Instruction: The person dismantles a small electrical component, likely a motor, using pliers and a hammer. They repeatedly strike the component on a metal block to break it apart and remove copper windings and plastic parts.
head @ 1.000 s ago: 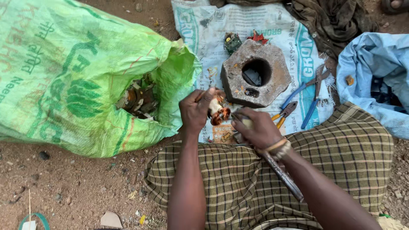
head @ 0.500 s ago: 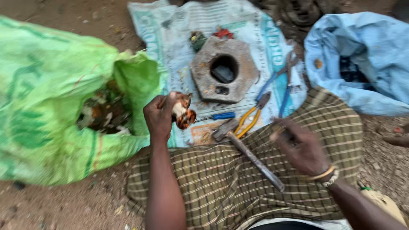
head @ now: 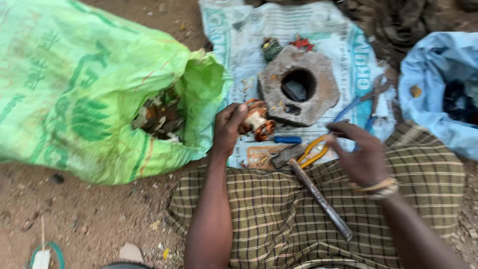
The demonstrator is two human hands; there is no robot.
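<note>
My left hand (head: 230,127) grips a small motor part with copper windings (head: 259,122), held just above a printed sheet (head: 328,30). My right hand (head: 361,157) hovers over my checked cloth lap (head: 269,219) with fingers apart and nothing in it, close to yellow-handled pliers (head: 313,149). A hammer (head: 311,187) lies across my lap between the hands, head toward the sheet. A blue-handled screwdriver (head: 284,140) lies just under the motor part.
A heavy octagonal metal block with a round hole (head: 298,84) sits on the sheet. An open green sack (head: 84,89) of scrap parts lies at left. A blue bag (head: 443,89) is at right. Blue-handled pliers (head: 366,102) rest beside the block.
My right hand has let go and moved away from the motor part to the right, then drifted back toward the pliers. My left hand keeps the motor part.
</note>
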